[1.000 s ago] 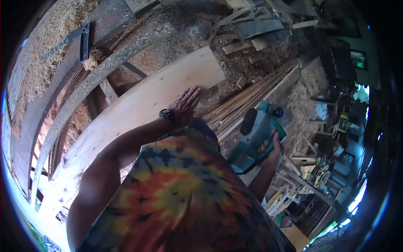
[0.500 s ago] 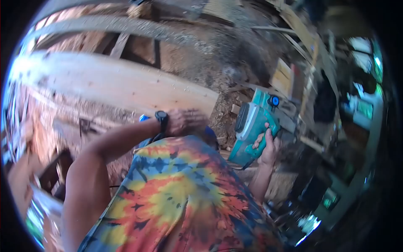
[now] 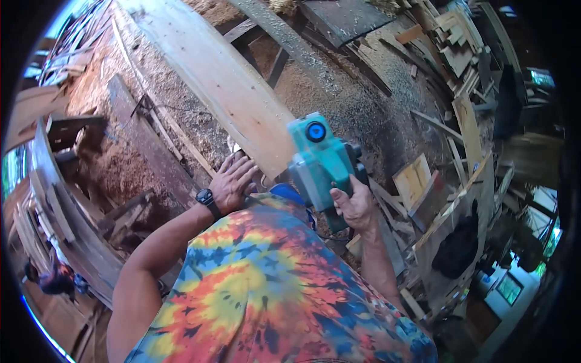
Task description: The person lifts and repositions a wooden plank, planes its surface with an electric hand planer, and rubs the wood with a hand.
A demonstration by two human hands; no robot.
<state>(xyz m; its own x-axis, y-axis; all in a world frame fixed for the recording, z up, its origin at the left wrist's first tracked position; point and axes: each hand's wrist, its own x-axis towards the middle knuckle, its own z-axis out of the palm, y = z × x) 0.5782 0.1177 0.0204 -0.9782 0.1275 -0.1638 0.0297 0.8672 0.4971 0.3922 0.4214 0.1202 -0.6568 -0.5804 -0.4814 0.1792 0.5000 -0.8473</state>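
Note:
My right hand (image 3: 356, 204) grips the handle of a teal power planer (image 3: 318, 160) with a round blue knob. The planer is upright beside the near end of a long pale board (image 3: 236, 109), overlapping its right corner in view. My left hand (image 3: 232, 184), with a black watch on the wrist, has its fingers spread and holds nothing. It is by the board's near left edge; whether it touches the wood I cannot tell.
Sawdust and shavings (image 3: 187, 127) surround the board. A dark plank (image 3: 145, 133) lies to the left, and curved timbers (image 3: 60, 212) stand farther left. Wood offcuts (image 3: 411, 184) are piled at the right. A person (image 3: 57, 278) is at the far left.
The view has turned, so the board now slants from upper left toward me. The planer has turned and come to the board's near end. My left hand has moved left, its fingers spreading.

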